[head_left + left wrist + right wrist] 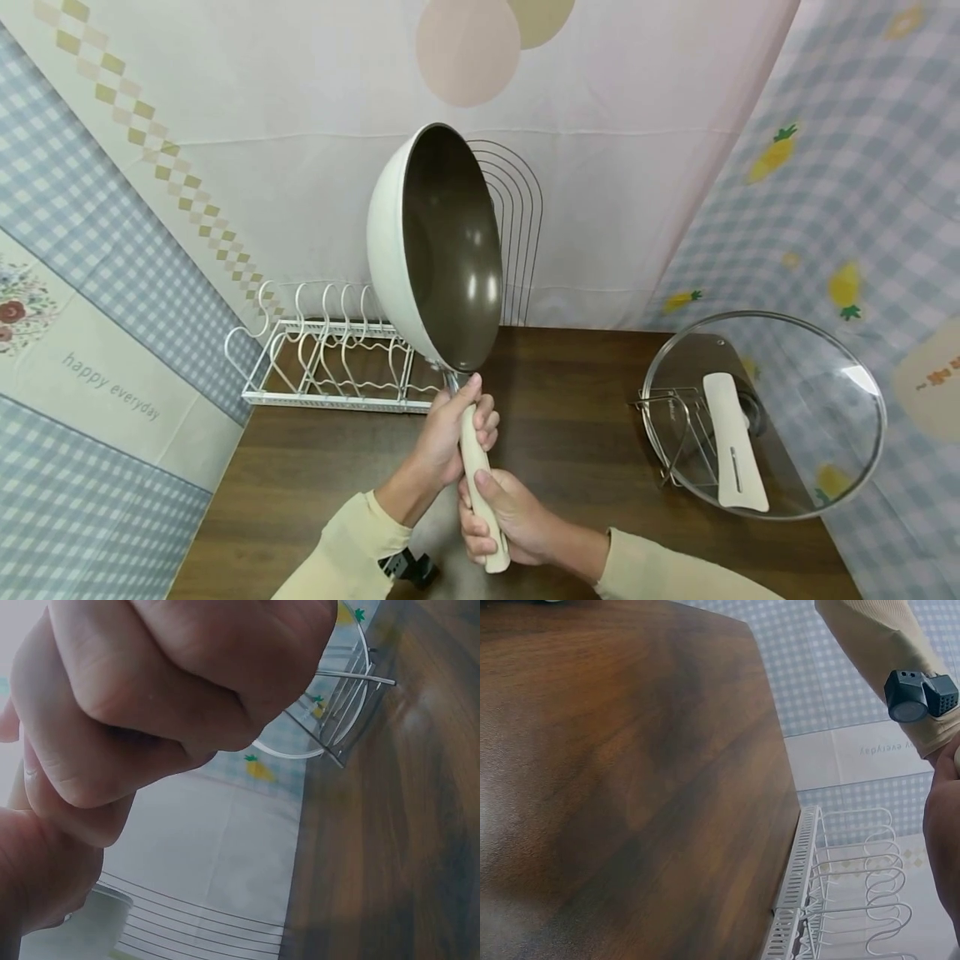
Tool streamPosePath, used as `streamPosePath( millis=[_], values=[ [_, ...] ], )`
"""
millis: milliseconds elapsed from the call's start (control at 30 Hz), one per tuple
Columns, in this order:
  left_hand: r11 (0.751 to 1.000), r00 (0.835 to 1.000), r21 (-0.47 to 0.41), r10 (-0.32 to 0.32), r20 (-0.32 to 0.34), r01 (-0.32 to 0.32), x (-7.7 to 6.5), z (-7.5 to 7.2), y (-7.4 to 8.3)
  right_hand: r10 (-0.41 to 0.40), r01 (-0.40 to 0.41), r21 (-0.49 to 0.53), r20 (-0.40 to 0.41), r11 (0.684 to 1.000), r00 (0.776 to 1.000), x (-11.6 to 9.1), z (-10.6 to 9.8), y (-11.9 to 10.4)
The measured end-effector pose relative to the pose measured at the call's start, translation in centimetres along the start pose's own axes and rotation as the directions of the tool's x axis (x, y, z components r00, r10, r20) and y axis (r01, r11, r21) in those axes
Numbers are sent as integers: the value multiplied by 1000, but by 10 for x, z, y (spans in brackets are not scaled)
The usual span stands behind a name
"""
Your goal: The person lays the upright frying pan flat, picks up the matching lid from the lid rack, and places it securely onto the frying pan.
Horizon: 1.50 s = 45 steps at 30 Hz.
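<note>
A deep frying pan (453, 250), white outside and dark brown inside, is held up on its side with the rim facing right. Its cream handle (480, 492) points down toward the person. My left hand (446, 433) grips the upper end of the handle, close to the metal joint, with the thumb along it. Lower down, my right hand (510, 517) wraps round the same handle near its end. In the left wrist view, curled fingers fill the upper left, and part of the pan (79, 926) shows at the bottom.
Behind the pan at left stands a white wire dish rack (337, 404). A glass lid (810, 400) with a cream handle leans in a wire stand (686, 442) at right. Both are on the brown wooden table (570, 417), with patterned cloth (300, 200) hanging round it.
</note>
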<state>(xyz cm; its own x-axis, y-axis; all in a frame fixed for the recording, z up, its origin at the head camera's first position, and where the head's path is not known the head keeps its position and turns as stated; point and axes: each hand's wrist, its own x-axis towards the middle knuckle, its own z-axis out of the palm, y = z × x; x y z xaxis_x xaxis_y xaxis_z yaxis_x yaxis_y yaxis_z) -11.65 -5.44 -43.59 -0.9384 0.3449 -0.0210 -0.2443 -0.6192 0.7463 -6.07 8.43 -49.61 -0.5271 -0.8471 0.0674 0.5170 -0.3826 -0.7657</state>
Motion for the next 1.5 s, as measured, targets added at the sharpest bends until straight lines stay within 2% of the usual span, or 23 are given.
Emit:
streamPosePath(
  millis=[267, 467, 800, 1033, 1233, 1500],
  values=[
    [999, 997, -48, -11, 81, 15, 3, -6, -6, -4, 3, -21, -32, 1000, 999, -3, 0, 1],
    [993, 991, -103, -44, 123, 57, 3, -8, -9, 16, -18, -16, -88, 1000, 996, -5, 5, 2],
    [972, 987, -191, -117, 107, 135, 3, -7, -16, 37, -45, -35, -202, 998, 979, -10, 13, 1],
    [956, 978, -237, -137, 156, 172, 5, -8, -19, 49, -75, -76, -298, 994, 953, -11, 20, -1],
    [945, 972, -261, -155, 179, 199, 7, -4, -18, 48, -94, -119, -337, 988, 940, -14, 22, -5],
    [925, 968, -307, -173, 179, 222, 9, 0, -15, 57, -120, -153, -366, 981, 929, -14, 27, -14]
  ],
)
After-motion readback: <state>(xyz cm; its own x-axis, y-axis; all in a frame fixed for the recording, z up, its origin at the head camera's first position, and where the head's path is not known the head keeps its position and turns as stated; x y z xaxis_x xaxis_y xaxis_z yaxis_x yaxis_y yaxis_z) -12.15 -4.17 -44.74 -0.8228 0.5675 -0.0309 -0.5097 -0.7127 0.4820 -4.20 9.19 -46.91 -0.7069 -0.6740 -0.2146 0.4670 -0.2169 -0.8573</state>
